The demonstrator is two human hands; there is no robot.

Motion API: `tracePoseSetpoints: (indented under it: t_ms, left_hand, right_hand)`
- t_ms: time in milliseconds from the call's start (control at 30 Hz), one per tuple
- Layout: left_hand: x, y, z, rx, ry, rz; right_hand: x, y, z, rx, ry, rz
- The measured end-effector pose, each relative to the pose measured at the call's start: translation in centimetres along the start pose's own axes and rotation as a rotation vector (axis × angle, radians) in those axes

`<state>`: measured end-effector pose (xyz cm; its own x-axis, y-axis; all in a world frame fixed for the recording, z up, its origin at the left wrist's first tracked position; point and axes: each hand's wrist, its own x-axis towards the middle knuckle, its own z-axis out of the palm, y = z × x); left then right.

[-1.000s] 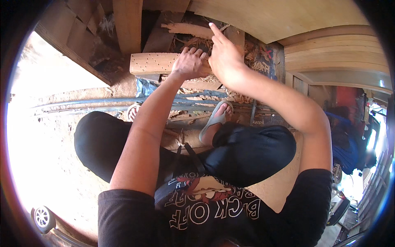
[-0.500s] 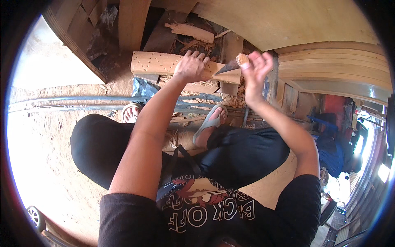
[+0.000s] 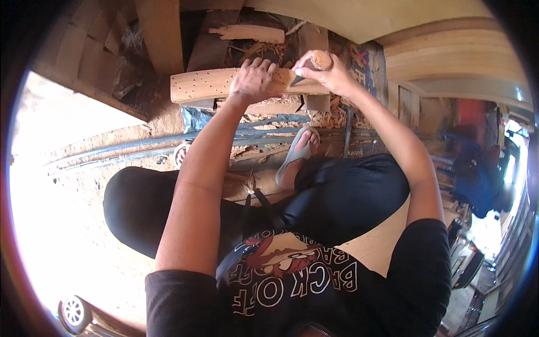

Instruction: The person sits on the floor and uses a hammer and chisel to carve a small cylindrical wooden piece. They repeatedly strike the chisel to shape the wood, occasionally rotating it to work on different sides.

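Observation:
A pale wooden board [image 3: 193, 84], dotted with many small dark holes at its left end, lies crosswise over other wood pieces. My left hand [image 3: 254, 83] is closed over its middle, fingers across the top face. In my right hand [image 3: 331, 73] is a wooden-handled pointed tool [image 3: 321, 59]; its round handle end faces up. The fingers curl round the handle. The tool's dark, tapering tip points down and left at the board's right part, just right of my left hand. Whether the tip touches the wood I cannot tell.
Wood chips [image 3: 331, 116] and a rough offcut [image 3: 247, 32] lie around the board. My sandalled foot [image 3: 300, 149] is close by on the near side. Long dark strips [image 3: 135, 147] cross the ground. Stacked planks [image 3: 460, 67] stand at the far right.
My right hand has shifted left and its spread fingers have closed round the tool's handle. The tool's tip has come slightly left along the board. My left hand keeps its hold.

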<state>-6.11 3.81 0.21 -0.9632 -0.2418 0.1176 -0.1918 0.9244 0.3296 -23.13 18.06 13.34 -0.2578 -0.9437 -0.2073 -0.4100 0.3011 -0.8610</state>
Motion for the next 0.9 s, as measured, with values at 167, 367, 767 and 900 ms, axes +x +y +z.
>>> tracePoseSetpoints:
  t_ms: [167, 367, 767, 900]
  left_hand:
    - [0.2, 0.1, -0.2, 0.017, -0.03, 0.002]
    - [0.4, 0.3, -0.6, 0.033, -0.035, 0.009]
    - [0.2, -0.1, 0.5, 0.148, -0.035, 0.027]
    - [0.2, -0.3, 0.9, 0.128, -0.043, 0.023]
  right_hand:
    - [0.5, 1.0, -0.6, 0.038, -0.109, -0.031]
    - [0.9, 0.2, -0.3, 0.129, -0.061, 0.058]
    - [1.7, 1.7, 5.3, 0.454, 0.366, -0.069]
    - [1.5, 2.2, 2.8, 0.402, 0.102, -0.03]
